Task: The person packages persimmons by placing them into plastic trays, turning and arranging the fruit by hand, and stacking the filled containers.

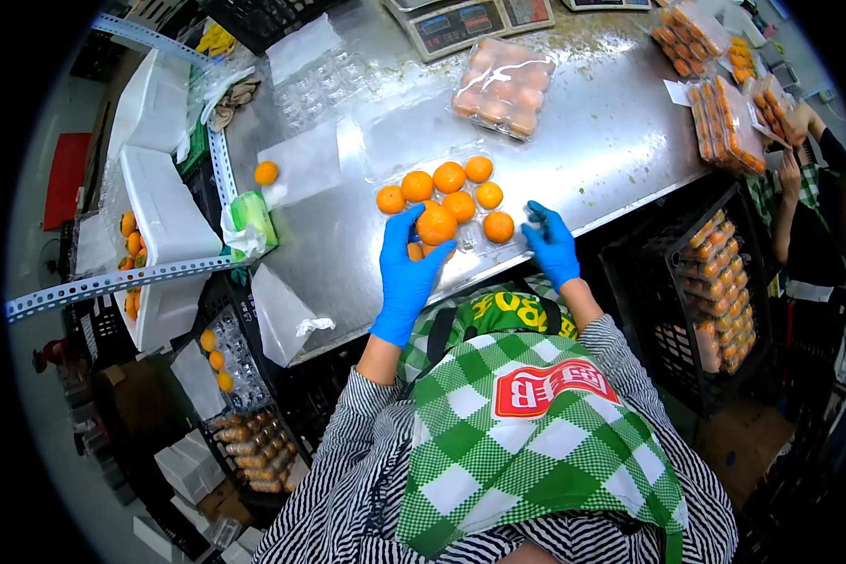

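Note:
My left hand (407,277), in a blue glove, is closed around an orange (436,225) above the near left part of a clear plastic tray (475,237). Several other oranges (448,177) sit in the tray, and part of one shows beneath my left hand. My right hand (553,246), also gloved in blue, is at the tray's right edge beside an orange (498,227). Its fingers are apart and I see nothing held in them. A single orange (266,173) lies farther left on the metal table (573,150).
A closed clear pack of fruit (504,88) lies behind the tray, near a scale (461,26). White foam boxes (164,207) stand at left. A black crate (644,291) with packed fruit is at right. Beyond it a co-worker's hand (799,122) touches stacked packs (724,127).

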Demonstrator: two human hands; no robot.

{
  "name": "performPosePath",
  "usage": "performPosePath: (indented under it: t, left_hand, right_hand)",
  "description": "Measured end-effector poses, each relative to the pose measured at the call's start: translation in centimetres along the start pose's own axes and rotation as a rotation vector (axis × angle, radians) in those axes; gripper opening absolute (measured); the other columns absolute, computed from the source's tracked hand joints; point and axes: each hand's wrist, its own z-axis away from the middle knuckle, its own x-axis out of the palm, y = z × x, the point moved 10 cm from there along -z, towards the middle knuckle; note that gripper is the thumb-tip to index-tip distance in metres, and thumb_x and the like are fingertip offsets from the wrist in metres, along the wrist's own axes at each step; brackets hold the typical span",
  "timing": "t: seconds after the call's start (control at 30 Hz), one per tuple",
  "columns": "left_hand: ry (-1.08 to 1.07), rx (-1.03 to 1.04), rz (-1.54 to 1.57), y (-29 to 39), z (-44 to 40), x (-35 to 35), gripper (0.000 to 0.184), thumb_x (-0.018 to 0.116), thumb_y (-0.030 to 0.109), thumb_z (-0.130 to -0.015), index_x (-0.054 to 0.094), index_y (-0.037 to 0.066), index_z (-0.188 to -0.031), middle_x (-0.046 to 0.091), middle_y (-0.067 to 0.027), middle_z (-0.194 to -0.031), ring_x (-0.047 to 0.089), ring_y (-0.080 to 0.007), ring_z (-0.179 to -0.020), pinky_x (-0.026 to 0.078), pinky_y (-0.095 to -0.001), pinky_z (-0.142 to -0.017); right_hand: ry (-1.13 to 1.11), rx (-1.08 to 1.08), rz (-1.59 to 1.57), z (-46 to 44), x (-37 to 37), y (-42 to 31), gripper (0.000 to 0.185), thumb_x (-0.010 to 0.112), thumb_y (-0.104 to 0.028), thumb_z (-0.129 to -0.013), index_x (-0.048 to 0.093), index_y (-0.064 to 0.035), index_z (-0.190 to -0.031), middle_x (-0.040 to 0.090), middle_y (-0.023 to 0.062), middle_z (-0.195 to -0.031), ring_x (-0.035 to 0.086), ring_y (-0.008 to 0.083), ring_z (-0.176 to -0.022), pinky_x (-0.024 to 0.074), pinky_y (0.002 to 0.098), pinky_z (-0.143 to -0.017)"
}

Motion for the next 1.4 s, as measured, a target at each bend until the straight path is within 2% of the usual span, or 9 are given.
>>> performPosePath:
  t: [0.07, 0.3, 0.6, 0.67, 0.77, 0.9, 1.0, 1.2, 1.4]
  left_hand:
    - [0.027, 0.03, -0.046, 0.6, 0.1, 0.2, 0.057, 0.078, 0.008, -0.067, 0.052, 0.004, -0.116, 0.053, -0.0086, -0.109, 0.055, -0.0192, -0.097, 0.046, -0.0305, -0.086]
    - [0.119, -0.045, 0.016, -1.4, 0.3, -1.4, 0.055, 0.079, 0.012, -0.069, 0.052, 0.001, -0.115, 0.053, -0.0081, -0.107, 0.055, -0.0186, -0.095, 0.047, -0.0309, -0.084]
    - [0.265, -0.088, -0.076, -3.9, 0.5, -6.9, 0.054, 0.076, 0.009, -0.073, 0.051, 0.003, -0.12, 0.056, -0.0069, -0.11, 0.056, -0.0154, -0.096, 0.046, -0.0301, -0.084]
    - [0.317, -0.201, 0.197, -6.3, 0.1, -8.7, 0.051, 0.073, 0.016, -0.077, 0.05, 0.002, -0.121, 0.056, -0.0075, -0.111, 0.057, -0.0161, -0.096, 0.047, -0.0303, -0.083]
    - [0.365, -0.442, 0.682, -11.7, -0.1, -11.1, 0.048, 0.065, 0.027, -0.084, 0.05, 0.002, -0.121, 0.057, -0.0093, -0.111, 0.058, -0.0183, -0.095, 0.047, -0.0316, -0.081]
    - [0.321, -0.581, 1.202, -14.2, -0.7, -12.4, 0.053, 0.057, 0.042, -0.087, 0.049, 0.003, -0.122, 0.059, -0.0139, -0.108, 0.059, -0.0226, -0.094, 0.048, -0.0354, -0.079]
    - [0.098, -0.554, 1.517, -12.8, -2.0, -11.0, 0.057, 0.055, 0.045, -0.087, 0.049, -0.002, -0.121, 0.061, -0.0156, -0.103, 0.059, -0.0238, -0.089, 0.048, -0.0368, -0.077]
    - [-0.058, -0.588, 1.701, -10.7, -3.3, -8.6, 0.061, 0.049, 0.05, -0.088, 0.051, -0.003, -0.118, 0.062, -0.0165, -0.101, 0.061, -0.0258, -0.09, 0.048, -0.0379, -0.079]
    - [0.066, -0.648, 1.564, -10.9, -4.0, -9.4, 0.055, 0.047, 0.047, -0.091, 0.047, 0.001, -0.121, 0.057, -0.0197, -0.114, 0.057, -0.0291, -0.101, 0.046, -0.0428, -0.089]
  right_hand:
    - [-0.231, 0.1, 0.183, 0.9, 1.4, -2.4, 0.06, 0.071, -0.021, -0.078, 0.045, -0.0112, -0.132, 0.049, 0.0089, -0.115, 0.056, 0.0169, -0.081, 0.0477, 0.0274, -0.072]
    - [-0.244, -0.057, 0.434, 0.8, 3.2, -4.4, 0.064, 0.073, -0.036, -0.073, 0.048, -0.0101, -0.126, 0.047, 0.0156, -0.111, 0.057, 0.0318, -0.093, 0.0485, 0.0369, -0.079]
    - [-0.149, -0.16, 0.542, 0.6, 4.0, -4.6, 0.058, 0.073, -0.034, -0.071, 0.052, -0.0046, -0.117, 0.049, 0.0174, -0.107, 0.057, 0.0341, -0.09, 0.049, 0.04, -0.075]
    - [-0.14, -0.146, 0.51, 0.7, 3.8, -5.0, 0.058, 0.074, -0.033, -0.072, 0.051, -0.0031, -0.116, 0.05, 0.0156, -0.105, 0.058, 0.0307, -0.089, 0.0491, 0.0375, -0.075]
    - [-0.002, -0.081, 0.323, 0.5, 2.9, -6.0, 0.044, 0.072, -0.031, -0.078, 0.055, 0.0017, -0.103, 0.054, 0.0065, -0.088, 0.056, 0.0166, -0.08, 0.0474, 0.0285, -0.069]
    - [-0.147, 0.716, -0.497, 1.1, 6.2, -2.1, 0.03, 0.059, -0.038, -0.086, 0.059, -0.0086, -0.094, 0.051, -0.0005, -0.067, 0.049, 0.0082, -0.062, 0.0389, 0.0209, -0.055]
    - [-0.367, 0.805, -1.032, 0.8, 12.0, -7.9, 0.061, 0.043, -0.061, -0.086, 0.054, -0.0064, -0.112, 0.061, 0.0061, -0.082, 0.054, 0.0124, -0.06, 0.0418, 0.023, -0.049]
    - [-0.586, 0.88, -1.219, -0.3, 20.1, -12.2, 0.065, 0.042, -0.06, -0.088, 0.045, -0.0061, -0.125, 0.062, 0.014, -0.101, 0.059, 0.0144, -0.062, 0.0433, 0.0248, -0.045]
    - [-0.6, 0.452, -0.611, -4.4, 23.5, -14.5, 0.05, 0.069, -0.014, -0.08, 0.044, -0.0066, -0.124, 0.057, 0.0082, -0.105, 0.057, 0.0125, -0.083, 0.0475, 0.0226, -0.069]
